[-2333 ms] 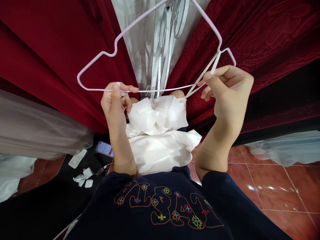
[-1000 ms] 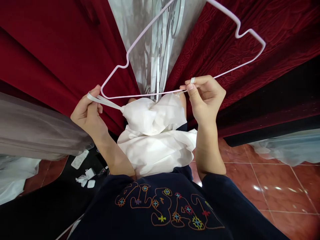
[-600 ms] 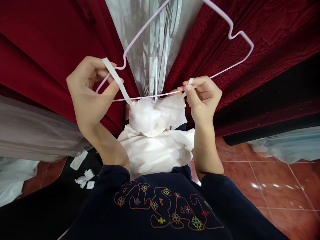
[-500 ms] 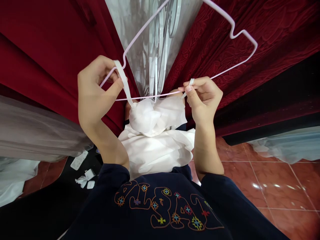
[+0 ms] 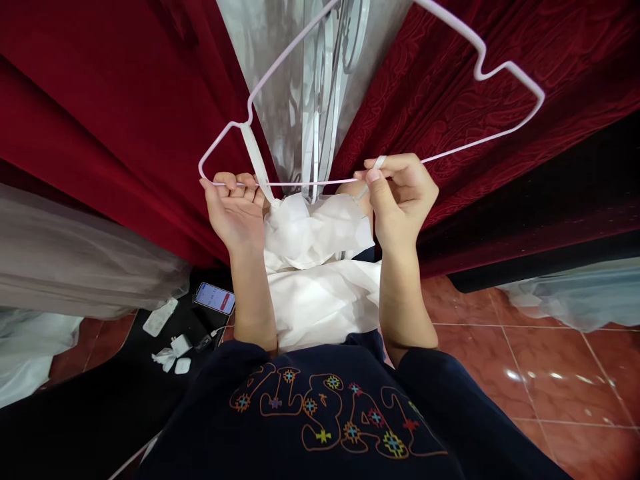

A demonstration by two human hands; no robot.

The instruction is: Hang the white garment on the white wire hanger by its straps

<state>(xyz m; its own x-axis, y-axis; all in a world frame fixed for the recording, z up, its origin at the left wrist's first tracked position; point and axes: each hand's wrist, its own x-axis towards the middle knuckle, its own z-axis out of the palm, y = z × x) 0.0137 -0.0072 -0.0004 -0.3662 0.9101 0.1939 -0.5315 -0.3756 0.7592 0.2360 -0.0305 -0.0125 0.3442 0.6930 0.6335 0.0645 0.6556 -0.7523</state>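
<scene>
A pale pink wire hanger is held up in front of me, its top cut off by the frame. My left hand has its fingers curled around the left end of the hanger's bottom bar. The left strap of a white garment hangs from the notch in the hanger's left shoulder. My right hand pinches the right strap close to the bottom bar, well below the right notch. The garment's ruffled top hangs under the bar, and its white cloth spreads over my lap.
Dark red drapes hang on both sides of a grey panel with white metalwork. On a black surface at left lie a lit phone, a white charger and small white items. Red tiles cover the floor.
My left hand has let go of the left strap, which now rests in the hanger's notch, and has moved down to the bottom bar. The hanger has shifted slightly right; my right hand still pinches its strap.
</scene>
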